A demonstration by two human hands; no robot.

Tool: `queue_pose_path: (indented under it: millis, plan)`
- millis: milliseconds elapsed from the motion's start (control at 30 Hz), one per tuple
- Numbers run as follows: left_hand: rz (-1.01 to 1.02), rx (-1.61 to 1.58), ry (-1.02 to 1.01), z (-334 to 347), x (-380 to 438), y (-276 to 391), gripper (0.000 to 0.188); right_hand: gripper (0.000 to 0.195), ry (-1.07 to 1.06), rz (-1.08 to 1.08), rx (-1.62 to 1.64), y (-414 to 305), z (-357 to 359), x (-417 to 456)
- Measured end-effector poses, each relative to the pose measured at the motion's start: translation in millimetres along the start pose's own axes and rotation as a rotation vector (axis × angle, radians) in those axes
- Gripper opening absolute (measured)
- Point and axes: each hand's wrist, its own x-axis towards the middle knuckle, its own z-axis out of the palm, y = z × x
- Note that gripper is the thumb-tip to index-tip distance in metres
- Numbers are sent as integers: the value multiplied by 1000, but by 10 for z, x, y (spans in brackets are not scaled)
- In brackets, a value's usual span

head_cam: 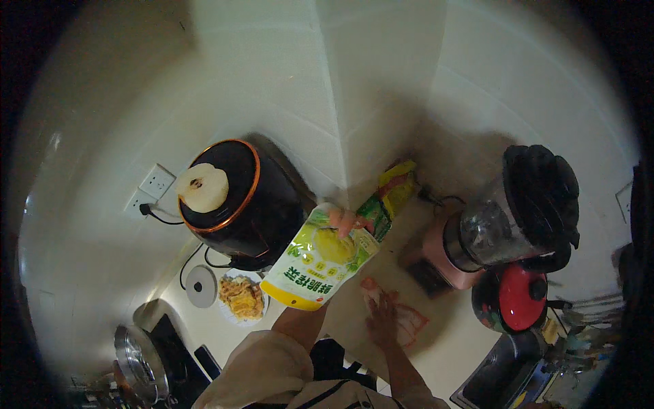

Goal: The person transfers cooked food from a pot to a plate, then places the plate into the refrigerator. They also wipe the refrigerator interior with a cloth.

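My left hand (345, 221) grips the upper end of a green and white plastic food pouch (319, 260), which has a yellow band along its lower end and bears writing. The pouch is raised above the counter and hides part of my left forearm. Lower and to the right, my right hand (383, 317) presses down on a thin pale cloth (409, 322) with a reddish edge, spread on the counter (352, 307). How tightly the fingers hold the cloth is hard to see. Behind the pouch, yellow and green packages (396, 191) lean near the wall corner.
A black electric cooker (271, 204) carries a pale round object (209, 186). Near it are a grey lid (202, 286) and a plate of cooked egg-like food (242, 299). On the right stand a pink-based blender (485, 232) and a red-lidded pot (521, 299). A metal pan (140, 363) is lower left.
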Motion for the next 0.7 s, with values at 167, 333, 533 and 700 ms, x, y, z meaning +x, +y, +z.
queue_pose_path:
  millis: [167, 333, 533, 700]
  plan:
    - [-80, 458, 326, 134, -28, -99, 20, 61, 105, -94, 121, 201, 153, -79]
    - [-514, 2118, 262, 33, -39, -245, 31, 59, -201, 53, 101, 197, 205, -23]
    - [-643, 2576, -90, -802, -227, -554, 29, 56, 4, 5, 54, 128, 57, -89]
    - [-1006, 2618, -305, -1166, -167, -813, 28, 55, 123, -57, 197, 224, 157, -96]
